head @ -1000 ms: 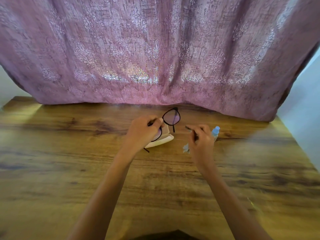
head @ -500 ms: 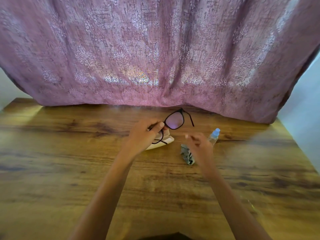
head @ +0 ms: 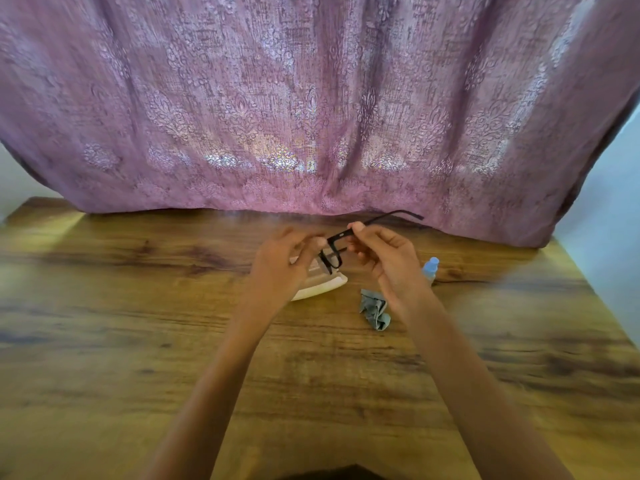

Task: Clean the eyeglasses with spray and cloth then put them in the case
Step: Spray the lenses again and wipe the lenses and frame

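Black-framed eyeglasses (head: 337,242) are held above the table between both hands. My left hand (head: 282,263) grips the left side of the frame. My right hand (head: 386,258) pinches the right temple arm, which sticks out toward the back right. Under the glasses an open beige case (head: 323,285) lies on the wooden table (head: 138,323). A crumpled grey cloth (head: 375,311) rests on the table just below my right wrist. A small spray bottle with a blue cap (head: 431,266) stands behind my right hand, partly hidden.
A purple patterned curtain (head: 311,116) hangs along the table's back edge, close behind the glasses. The table's right edge runs diagonally at the far right. A thin dark cable (head: 460,281) lies to the right of the bottle.
My right hand let the cloth drop onto the table and rose to take the glasses' right temple arm. The glasses turned edge-on, held by both hands.
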`<state>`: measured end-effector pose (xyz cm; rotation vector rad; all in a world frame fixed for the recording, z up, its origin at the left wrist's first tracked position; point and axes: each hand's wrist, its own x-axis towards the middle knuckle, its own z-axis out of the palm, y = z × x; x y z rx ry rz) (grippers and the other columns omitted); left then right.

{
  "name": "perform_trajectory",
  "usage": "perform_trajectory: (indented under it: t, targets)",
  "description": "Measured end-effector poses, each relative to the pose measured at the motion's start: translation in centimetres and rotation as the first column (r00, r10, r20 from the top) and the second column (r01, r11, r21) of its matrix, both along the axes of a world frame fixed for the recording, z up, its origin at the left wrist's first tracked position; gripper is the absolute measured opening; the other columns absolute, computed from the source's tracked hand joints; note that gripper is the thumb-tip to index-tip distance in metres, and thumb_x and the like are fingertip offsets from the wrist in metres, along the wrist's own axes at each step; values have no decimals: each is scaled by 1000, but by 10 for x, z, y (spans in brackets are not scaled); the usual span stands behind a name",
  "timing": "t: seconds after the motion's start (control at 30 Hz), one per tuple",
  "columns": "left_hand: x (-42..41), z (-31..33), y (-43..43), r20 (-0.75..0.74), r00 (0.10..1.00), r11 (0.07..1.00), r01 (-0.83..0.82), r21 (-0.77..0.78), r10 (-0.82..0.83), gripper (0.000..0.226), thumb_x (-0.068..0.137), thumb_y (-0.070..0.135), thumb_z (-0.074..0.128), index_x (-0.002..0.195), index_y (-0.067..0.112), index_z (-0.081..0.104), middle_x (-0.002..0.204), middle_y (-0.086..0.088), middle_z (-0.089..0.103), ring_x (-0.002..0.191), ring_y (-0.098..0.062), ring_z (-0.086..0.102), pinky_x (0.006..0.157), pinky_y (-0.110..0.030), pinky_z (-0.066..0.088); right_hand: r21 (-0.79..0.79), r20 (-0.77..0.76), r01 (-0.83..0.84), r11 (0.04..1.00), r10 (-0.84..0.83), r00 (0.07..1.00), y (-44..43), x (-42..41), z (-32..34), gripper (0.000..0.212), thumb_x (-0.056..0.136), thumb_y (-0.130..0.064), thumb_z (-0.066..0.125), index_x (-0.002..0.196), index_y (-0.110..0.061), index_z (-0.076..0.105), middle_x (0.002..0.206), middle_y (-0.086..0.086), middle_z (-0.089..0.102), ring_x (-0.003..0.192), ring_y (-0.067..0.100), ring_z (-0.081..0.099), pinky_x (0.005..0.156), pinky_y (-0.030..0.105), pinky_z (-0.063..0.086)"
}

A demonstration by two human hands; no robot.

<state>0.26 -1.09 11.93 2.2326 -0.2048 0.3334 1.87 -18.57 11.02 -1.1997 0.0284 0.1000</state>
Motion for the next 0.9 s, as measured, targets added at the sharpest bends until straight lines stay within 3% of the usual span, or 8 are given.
perform_trajectory:
  t: [0.1,0.2,0.33,0.47,0.63,0.73,0.8,0.9]
  targets:
    - [-2,1,-1,177,984,981,-34,190,0,20,85,40,65,96,24,72,78,6,64,65,-13,59,61,-33,53,-223,121,65,973,-39,992,5,-3,-3,16,85,-23,74,86,-7,76,85,13,76,79,23,71,73,32,55]
    - [-1,-5,-2,174,985,944,-66,324,9,17,87,39,63,96,25,69,82,5,65,67,-14,60,58,-34,52,-372,197,133,919,-62,979,8,-4,-5,14,84,-28,76,83,-15,78,78,5,76,78,24,73,76,38,58]
    - [3,-14,-8,169,985,933,-26,359,-38,18,92,31,58,98,16,66,84,-3,68,70,-23,63,59,-37,50,-501,288,195,843,-51,956,10,-6,-8,12,84,-32,75,81,-21,78,72,-4,74,69,14,70,66,26,55]
    - [5,-19,-15,159,985,942,14,335,-71,15,95,21,52,104,10,57,81,-8,66,68,-30,61,55,-34,36,-535,329,205,820,-21,944,9,-7,-8,12,85,-30,74,84,-19,79,74,-7,74,72,12,70,68,26,56]
    - [9,-27,-18,172,984,964,3,265,-50,15,97,19,50,94,4,51,73,-9,62,59,-30,57,52,-38,39,-469,311,173,866,-22,950,4,-9,-11,6,86,-28,73,89,-30,78,79,-4,76,75,21,71,72,33,57]
    - [13,-35,-13,133,991,983,-45,176,22,14,97,17,48,96,3,50,76,-11,62,62,-32,57,55,-44,44,-424,254,266,866,-168,953,-11,-16,-33,16,88,-39,68,93,-26,75,79,-6,75,71,11,70,66,22,57]
    - [16,-41,-8,111,992,991,-74,113,61,12,97,15,48,96,3,48,77,-12,63,61,-30,59,57,-48,47,-545,338,460,701,-319,885,-28,-21,-56,22,90,-42,63,95,-22,71,81,-8,71,69,1,63,62,14,51]
    - [17,-51,-4,136,986,994,-107,39,100,7,97,12,47,95,6,46,75,-11,64,62,-26,60,57,-48,48,-716,519,629,303,-371,770,-59,-17,-88,28,91,-27,66,112,-10,61,111,9,59,101,21,52,79,19,36]
